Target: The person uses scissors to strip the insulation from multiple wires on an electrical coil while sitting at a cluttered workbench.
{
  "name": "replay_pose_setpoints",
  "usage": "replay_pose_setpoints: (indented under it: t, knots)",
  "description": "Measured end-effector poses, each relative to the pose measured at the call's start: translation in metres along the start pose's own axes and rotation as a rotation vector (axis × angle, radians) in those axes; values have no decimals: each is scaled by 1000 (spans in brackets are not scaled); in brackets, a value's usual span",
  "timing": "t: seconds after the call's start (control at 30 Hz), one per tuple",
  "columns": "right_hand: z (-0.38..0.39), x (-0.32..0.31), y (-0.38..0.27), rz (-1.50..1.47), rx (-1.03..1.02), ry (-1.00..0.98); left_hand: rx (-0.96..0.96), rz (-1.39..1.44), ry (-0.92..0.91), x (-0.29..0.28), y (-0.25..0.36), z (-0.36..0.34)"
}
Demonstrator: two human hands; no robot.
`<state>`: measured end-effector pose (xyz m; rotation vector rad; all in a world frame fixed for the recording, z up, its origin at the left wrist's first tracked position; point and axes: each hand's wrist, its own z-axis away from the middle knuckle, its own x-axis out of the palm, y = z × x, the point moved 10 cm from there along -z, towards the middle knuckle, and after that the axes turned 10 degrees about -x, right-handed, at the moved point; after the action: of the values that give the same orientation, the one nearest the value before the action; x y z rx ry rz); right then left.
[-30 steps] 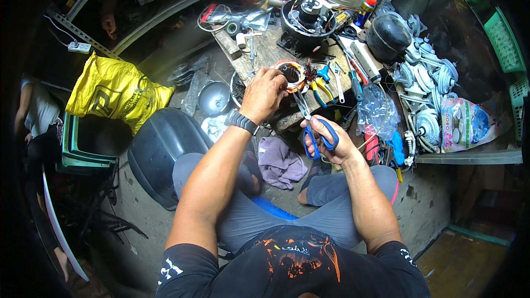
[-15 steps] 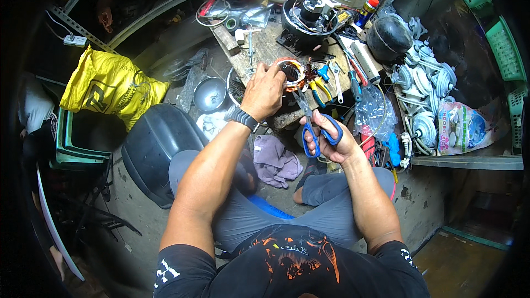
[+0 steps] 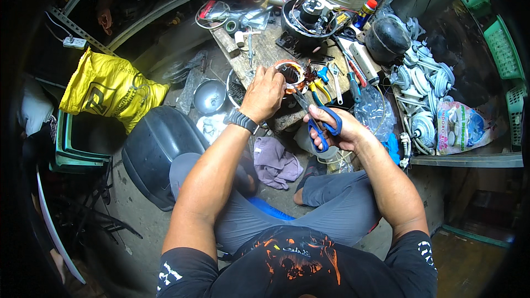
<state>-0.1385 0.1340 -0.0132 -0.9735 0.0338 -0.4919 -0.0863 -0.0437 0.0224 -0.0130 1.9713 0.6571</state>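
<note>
Scuffed bare wood shows across the desk (image 3: 262,47), crowded with tools and parts. At its near edge lies a wire-wound ring (image 3: 300,72), coppery orange, with a whitish band around its top and a dark hollow middle; a tangle of dark reddish strands sticks out on its right. The left hand (image 3: 264,94) bends over the ring's left side, its fingers together; their tips are partly hidden, so I cannot tell whether they are clamped on it. From the near right, the right hand (image 3: 345,129) is closed around the blue handles of a pair of scissors (image 3: 302,101), whose grey metal blades point to the ring's near side; whether the tips touch it is too small to tell.

Just right of the ring are yellow-handled pliers (image 3: 324,88), a blue-handled tool (image 3: 323,72) and a silver wrench (image 3: 336,80). Farther back, a black round housing (image 3: 310,16) holds a motor-like core. Pale grey parts (image 3: 428,77) are heaped at the far right. To the left, a metal bowl (image 3: 210,96) sits beyond a black tub (image 3: 160,157) and a yellow sack (image 3: 107,85); nearer, a purple cloth (image 3: 275,163) lies crumpled on the floor (image 3: 149,240).
</note>
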Motion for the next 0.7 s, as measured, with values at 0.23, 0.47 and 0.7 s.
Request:
replay_pose_setpoints:
  t: [0.23, 0.47, 0.7]
  knots:
    - [-4, 3, -2, 53, 26, -12, 15, 74, -115, -2, -4, -1]
    - [-41, 5, 37, 104, -414, 148, -38, 126, -116, 1, -4, -6]
    - [-67, 2, 30, 155, -499, 227, -48, 80, -105, 5, -11, -6]
